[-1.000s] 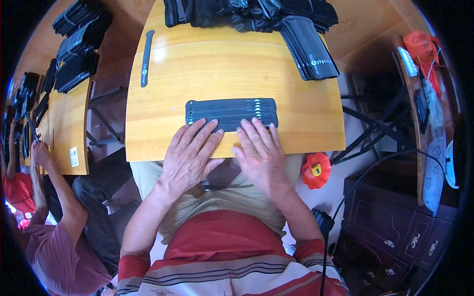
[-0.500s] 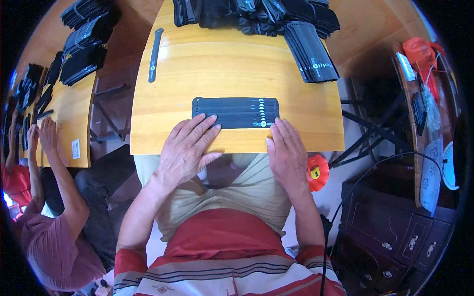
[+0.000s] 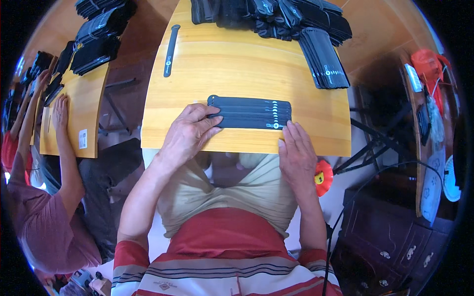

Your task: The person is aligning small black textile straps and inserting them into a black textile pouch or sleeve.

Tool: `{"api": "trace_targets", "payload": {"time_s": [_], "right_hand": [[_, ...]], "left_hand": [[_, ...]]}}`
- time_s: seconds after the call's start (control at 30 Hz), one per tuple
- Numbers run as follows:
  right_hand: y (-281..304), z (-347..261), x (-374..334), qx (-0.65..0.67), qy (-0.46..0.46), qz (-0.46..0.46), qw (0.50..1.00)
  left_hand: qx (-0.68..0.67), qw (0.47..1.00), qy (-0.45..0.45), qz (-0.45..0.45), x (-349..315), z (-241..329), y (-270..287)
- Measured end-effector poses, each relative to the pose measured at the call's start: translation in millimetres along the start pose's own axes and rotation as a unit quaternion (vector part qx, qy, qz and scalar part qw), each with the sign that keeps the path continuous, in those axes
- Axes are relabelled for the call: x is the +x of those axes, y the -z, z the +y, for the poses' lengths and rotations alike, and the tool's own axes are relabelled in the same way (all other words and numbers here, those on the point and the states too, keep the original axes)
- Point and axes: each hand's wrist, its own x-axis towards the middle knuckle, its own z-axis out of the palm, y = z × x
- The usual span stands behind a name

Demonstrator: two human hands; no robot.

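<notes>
A row of overlapping black straps [image 3: 249, 112], fastening-tie style with small pale printed marks, lies crosswise near the front edge of the wooden table [image 3: 232, 61]. At its left end my left hand [image 3: 183, 133] is closed, fingertips on top and thumb along the near side, pinching the straps. My right hand [image 3: 297, 155] lies with fingers outstretched, their tips touching the lower right corner of the row. One lone strap [image 3: 171, 52] rests at the table's far left. Fanned at the far right is another bundle of straps [image 3: 323, 59].
Piled black straps [image 3: 274, 17] cover the table's back edge. To the left, a co-worker's hand [image 3: 60, 113] rests on a second table [image 3: 94, 111] bearing strap stacks [image 3: 96, 54]. A red round item [image 3: 323, 183] sits beside my right arm. A dark cabinet [image 3: 377, 232] stands lower right.
My left hand has gone from lying flat on the straps to pinching their left end. The view has shifted slightly. The co-worker's hands have moved apart.
</notes>
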Motion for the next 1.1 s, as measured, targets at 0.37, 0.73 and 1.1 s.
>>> {"api": "trace_targets", "payload": {"time_s": [0.37,0.73,1.1], "right_hand": [[3,1,0,-0.012,0.01,0.008,1.0],[-3,2,-7,-0.016,-0.006,0.0,1.0],[-4,-2,-4,0.001,0.002,0.02,1.0]], "left_hand": [[0.154,0.987,-0.03,-0.034,-20,6,16],[0.235,0.964,0.065,0.107,14,-56,32],[0.265,0.957,0.113,0.014,-22,-29,39]]}}
